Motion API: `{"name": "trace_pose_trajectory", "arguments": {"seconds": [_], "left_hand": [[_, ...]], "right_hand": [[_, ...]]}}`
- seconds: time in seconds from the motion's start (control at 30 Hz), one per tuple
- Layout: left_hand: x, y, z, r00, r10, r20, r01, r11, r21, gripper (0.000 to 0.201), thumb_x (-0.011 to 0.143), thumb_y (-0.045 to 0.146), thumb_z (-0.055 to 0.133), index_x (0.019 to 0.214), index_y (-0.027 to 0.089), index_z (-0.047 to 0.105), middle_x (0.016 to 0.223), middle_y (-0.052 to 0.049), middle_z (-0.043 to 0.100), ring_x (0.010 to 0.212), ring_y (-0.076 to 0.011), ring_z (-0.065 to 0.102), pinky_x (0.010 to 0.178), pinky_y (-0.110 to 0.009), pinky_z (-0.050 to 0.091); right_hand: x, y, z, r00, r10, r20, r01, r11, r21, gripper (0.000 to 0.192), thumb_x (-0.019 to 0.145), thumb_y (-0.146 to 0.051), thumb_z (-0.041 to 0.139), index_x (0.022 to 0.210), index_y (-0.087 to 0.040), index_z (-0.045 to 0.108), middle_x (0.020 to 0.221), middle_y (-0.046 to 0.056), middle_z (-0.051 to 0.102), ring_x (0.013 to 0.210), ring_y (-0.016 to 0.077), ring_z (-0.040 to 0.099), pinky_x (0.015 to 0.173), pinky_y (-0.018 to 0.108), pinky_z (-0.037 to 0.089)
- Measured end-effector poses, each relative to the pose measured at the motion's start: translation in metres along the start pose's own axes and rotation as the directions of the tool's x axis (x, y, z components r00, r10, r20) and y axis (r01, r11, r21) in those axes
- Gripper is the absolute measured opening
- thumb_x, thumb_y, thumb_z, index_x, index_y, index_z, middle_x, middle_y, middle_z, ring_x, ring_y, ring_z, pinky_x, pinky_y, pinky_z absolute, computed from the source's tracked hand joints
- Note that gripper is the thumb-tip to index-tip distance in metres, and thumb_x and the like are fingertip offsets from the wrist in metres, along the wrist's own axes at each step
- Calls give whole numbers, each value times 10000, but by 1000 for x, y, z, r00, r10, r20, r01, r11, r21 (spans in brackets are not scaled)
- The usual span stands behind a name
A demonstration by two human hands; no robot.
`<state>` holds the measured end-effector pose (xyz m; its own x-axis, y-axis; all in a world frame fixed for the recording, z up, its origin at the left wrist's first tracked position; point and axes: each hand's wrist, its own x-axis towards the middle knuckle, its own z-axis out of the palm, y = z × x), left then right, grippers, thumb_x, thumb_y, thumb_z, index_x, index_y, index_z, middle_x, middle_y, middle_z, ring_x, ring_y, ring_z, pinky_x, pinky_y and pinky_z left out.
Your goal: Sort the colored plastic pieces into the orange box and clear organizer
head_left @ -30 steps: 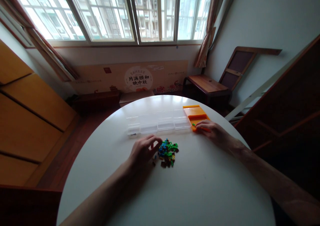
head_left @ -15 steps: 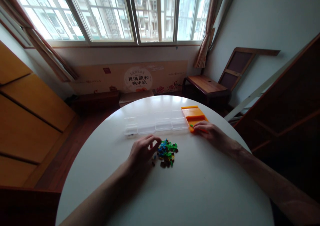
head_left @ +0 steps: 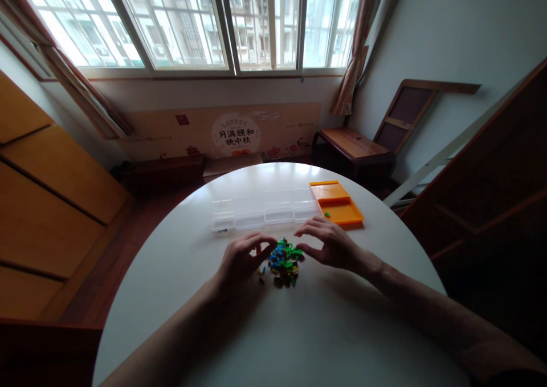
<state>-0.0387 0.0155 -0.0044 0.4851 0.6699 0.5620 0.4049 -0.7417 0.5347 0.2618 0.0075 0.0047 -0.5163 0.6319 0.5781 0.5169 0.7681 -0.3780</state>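
on the white table (head_left: pixel 325 318), a small pile of bricks (head_left: pixel 284 257) is flanked by both hands. the left hand (head_left: pixel 241 260) is curled at the pile's left edge, fingers bent and holding nothing visible; the right hand (head_left: pixel 331 244) hovers spread just to the pile's right, empty. one brick at a time is best pinched from the pile's edge, so the rest is not scattered. beyond lie a clear box (head_left: pixel 265 210) and an orange tray (head_left: pixel 339 204) with one green piece (head_left: pixel 327 214).
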Motion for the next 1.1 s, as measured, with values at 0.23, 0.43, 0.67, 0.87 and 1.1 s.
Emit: {"name": "trace_pose_trajectory", "arguments": {"seconds": [0.23, 0.43, 0.67, 0.87, 1.1], "left_hand": [[3, 6, 5, 992, 115, 47, -115, 993, -8, 95, 1056, 303, 764, 1074, 242, 833, 949, -28, 849, 777, -148, 779, 766, -244, 602], [2, 7, 7, 990, 125, 66, -125, 992, -17, 140, 1065, 305, 741, 1133, 238, 844, 1036, -69, 860, 847, -174, 811, 793, -266, 643], [1, -1, 8, 996, 77, 49, -81, 994, 80, 179, 1051, 347, 747, 1172, 244, 829, 1092, -87, 828, 925, -189, 797, 824, -295, 649], [4, 3, 3, 990, 97, 98, -107, 989, 106, 176, 1072, 339, 697, 1156, 254, 826, 1075, -76, 819, 919, -182, 785, 830, -284, 640], [4, 2, 0, 987, 90, 130, -104, 988, 111, 177, 1086, 323, 686, 1172, 261, 828, 1078, -68, 813, 934, -183, 772, 830, -286, 626]], "right_hand": [[-4, -11, 29, 999, -24, -28, 27, 993, 118, 112, 1074, -354, 749, 1087, -246, 778, 1006, 45, 826, 910, 212, 741, 826, 346, 589], [-3, -10, 24, 997, -33, -69, 38, 997, 74, 74, 1069, -279, 738, 1020, -238, 776, 947, 33, 817, 865, 200, 725, 828, 347, 564], [-15, 42, -16, 929, 221, -297, -264, 958, -112, 175, 1083, -345, 677, 985, -245, 782, 901, 56, 795, 856, 253, 732, 901, 438, 579], [-35, 92, -35, 826, 405, -392, -500, 848, -179, 261, 1040, -448, 670, 961, -242, 809, 886, 61, 814, 772, 262, 734, 812, 438, 610], [-28, 70, -28, 881, 322, -346, -393, 906, -159, 157, 1045, -324, 674, 1016, -230, 796, 971, 77, 822, 891, 279, 742, 885, 463, 616]]}}
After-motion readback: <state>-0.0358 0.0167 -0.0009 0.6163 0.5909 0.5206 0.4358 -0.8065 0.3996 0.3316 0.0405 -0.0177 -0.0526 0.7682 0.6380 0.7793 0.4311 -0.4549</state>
